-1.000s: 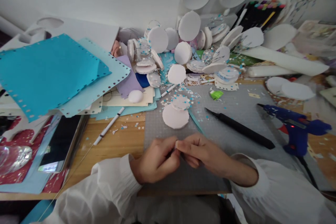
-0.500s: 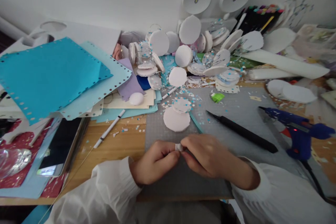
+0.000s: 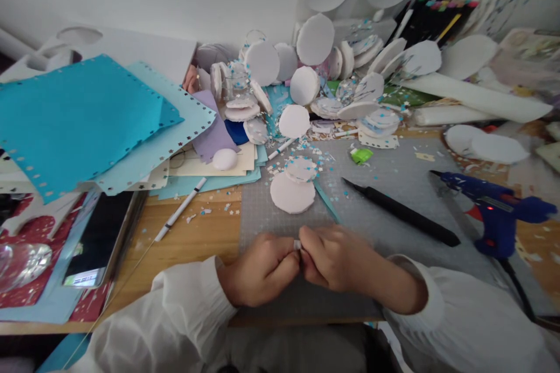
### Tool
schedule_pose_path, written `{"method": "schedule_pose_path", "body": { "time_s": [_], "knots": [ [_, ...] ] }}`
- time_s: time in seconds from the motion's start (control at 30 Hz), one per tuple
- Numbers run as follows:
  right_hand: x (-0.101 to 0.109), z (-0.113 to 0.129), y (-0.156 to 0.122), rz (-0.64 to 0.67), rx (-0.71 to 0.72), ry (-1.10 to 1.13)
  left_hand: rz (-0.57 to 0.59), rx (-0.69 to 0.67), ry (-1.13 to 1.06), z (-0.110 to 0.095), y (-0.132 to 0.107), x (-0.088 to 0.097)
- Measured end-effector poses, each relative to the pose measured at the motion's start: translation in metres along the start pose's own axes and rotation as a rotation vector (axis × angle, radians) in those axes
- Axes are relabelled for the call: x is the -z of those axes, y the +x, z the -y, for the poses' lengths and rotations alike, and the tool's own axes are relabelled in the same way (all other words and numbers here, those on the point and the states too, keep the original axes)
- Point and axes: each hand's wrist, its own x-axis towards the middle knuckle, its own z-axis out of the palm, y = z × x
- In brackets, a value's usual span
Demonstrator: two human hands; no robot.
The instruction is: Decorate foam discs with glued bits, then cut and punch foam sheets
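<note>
Close to the table's front edge, my left hand [image 3: 265, 271] and my right hand [image 3: 343, 259] meet knuckle to knuckle. Both are closed, pinching the two ends of a small white piece [image 3: 297, 244]; most of it is hidden by the fingers, and its kind is unclear. Just beyond them on the grey cutting mat [image 3: 258, 227] lies a white round disc [image 3: 292, 195]. A smaller disc edged with blue and white confetti [image 3: 301, 169] overlaps its far side. Beside these rests a thin teal strip [image 3: 327, 201].
Right of my hands lie a black pen-shaped tool [image 3: 406, 215] and a blue hot glue gun [image 3: 499, 204] with its red light on. Many white discs [image 3: 315, 39] crowd the back. At left are blue paper sheets [image 3: 87, 122], a white pen [image 3: 181, 210] and a phone [image 3: 98, 239].
My fingers have drawn closer around the small white piece, so less of it shows. My right hand is more tightly curled. The whole view has shifted slightly.
</note>
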Motion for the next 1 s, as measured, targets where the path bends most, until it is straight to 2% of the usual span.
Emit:
{"method": "schedule_pose_path", "body": {
  "time_s": [0.17,0.33,0.43,0.53,0.67,0.73,0.83,1.0],
  "knots": [
    [0.005,-0.001,0.000,0.021,-0.075,0.151,-0.016,-0.085,0.048,-0.003,0.001,0.001],
    [0.013,0.001,0.001,-0.010,-0.163,0.409,-0.166,-0.277,0.348,-0.004,0.002,0.002],
    [0.014,0.002,0.001,-0.019,-0.162,0.462,-0.160,-0.325,0.406,-0.004,0.001,0.002],
    [0.013,0.002,0.002,-0.020,-0.145,0.421,-0.107,-0.247,0.274,-0.006,0.000,0.004],
    [0.013,-0.001,0.002,-0.105,-0.092,0.284,-0.096,-0.082,-0.001,-0.008,0.000,0.007],
    [0.013,-0.003,0.002,-0.121,-0.069,0.239,-0.042,-0.027,-0.101,-0.007,0.000,0.008],
    [0.013,-0.005,0.002,-0.056,-0.027,0.252,0.068,0.025,-0.198,-0.006,0.000,0.009],
    [0.016,-0.003,0.003,0.033,-0.115,0.438,-0.044,0.006,-0.139,-0.007,0.001,0.011]
  ]
}}
